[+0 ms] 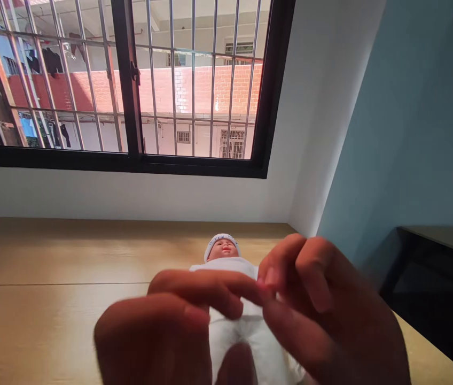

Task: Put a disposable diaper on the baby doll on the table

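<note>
Lying on its back just beyond and beneath my hands, the doll [228,263] has its head pointing away from me and its legs running toward me under my wrists. It wears a white cap [221,239] and a white suit [246,334]. Both hands are over its belly and hide most of its middle.

My left hand [158,334] comes in from the lower left, half curled, with its fingers [210,291] stretched across the doll toward the other hand. My right hand [326,315] comes in from the lower right, fingers [276,267] bent and bunched. The tips of both hands meet above the doll's middle. Both hands are blurred, so I cannot tell whether either one pinches the cloth or only rests on it.

The doll lies on a wooden top [50,299] that spreads wide to the left of my left hand and runs on past the doll's head to a white wall [130,195]. Well above the hands, a black-framed window [130,85] with metal bars [192,80] shows a red brick building [162,91] outside. To the right of my right hand a blue wall [422,117] rises, and a dark piece of furniture [438,283] stands against it, beside the wooden top.
</note>
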The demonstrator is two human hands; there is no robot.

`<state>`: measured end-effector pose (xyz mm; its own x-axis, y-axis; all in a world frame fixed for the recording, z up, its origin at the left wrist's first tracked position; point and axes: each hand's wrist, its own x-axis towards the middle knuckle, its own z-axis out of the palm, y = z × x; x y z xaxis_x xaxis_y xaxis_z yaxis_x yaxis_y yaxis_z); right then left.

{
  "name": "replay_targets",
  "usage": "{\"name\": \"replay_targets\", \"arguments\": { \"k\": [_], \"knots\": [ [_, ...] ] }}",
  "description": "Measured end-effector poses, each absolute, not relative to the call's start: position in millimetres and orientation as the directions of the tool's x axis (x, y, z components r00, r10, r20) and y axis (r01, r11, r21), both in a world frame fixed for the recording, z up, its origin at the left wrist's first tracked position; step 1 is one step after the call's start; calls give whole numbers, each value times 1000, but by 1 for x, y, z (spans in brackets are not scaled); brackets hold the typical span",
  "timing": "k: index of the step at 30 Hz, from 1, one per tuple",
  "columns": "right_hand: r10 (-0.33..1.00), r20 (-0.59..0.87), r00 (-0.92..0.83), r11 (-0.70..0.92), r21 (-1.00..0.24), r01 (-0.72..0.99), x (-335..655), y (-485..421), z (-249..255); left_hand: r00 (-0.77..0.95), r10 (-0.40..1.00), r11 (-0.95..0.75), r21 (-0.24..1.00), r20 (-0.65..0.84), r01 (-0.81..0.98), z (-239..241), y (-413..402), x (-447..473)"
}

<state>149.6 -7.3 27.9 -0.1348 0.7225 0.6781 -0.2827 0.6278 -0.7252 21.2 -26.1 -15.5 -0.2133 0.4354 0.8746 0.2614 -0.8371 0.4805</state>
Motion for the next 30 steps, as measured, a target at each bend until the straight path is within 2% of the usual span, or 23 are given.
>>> {"name": "replay_targets", "arguments": {
  "k": [2,4,5,7,9,11,14,18,21,25,30],
  "knots": [
    [743,654,-139,613,-749,-252,153,-3,30,-227,451,-844,495,863,206,-1,-20,19],
    [749,637,-181,601,-769,-218,160,6,29,-152,519,-820,540,841,191,6,-14,7],
    [761,619,-196,591,-785,-185,164,12,27,-51,608,-760,599,792,251,5,-11,-1],
    [794,560,-237,570,-821,-33,173,24,16,141,808,-563,680,572,469,-5,-8,-18],
    [827,451,-336,541,-801,256,182,32,-3,217,901,-424,653,376,627,-23,-10,-28],
    [852,350,-390,499,-768,401,190,32,-27,201,946,-317,584,256,747,-44,-16,-25],
    [875,267,-405,465,-699,543,199,16,-70,200,972,-235,466,125,853,-69,-31,-3],
    [927,249,-281,375,-631,679,212,-13,-126,192,981,-189,346,26,919,-88,-49,26],
    [934,244,-263,358,-586,727,222,-25,-156,222,975,-207,298,-19,932,-97,-56,32],
    [912,265,-313,408,-519,751,231,-24,-166,295,953,-263,293,-68,919,-100,-56,26],
    [854,330,-403,504,-323,801,235,-18,-150,391,917,-353,293,-82,889,-93,-48,9]
  ]
}}
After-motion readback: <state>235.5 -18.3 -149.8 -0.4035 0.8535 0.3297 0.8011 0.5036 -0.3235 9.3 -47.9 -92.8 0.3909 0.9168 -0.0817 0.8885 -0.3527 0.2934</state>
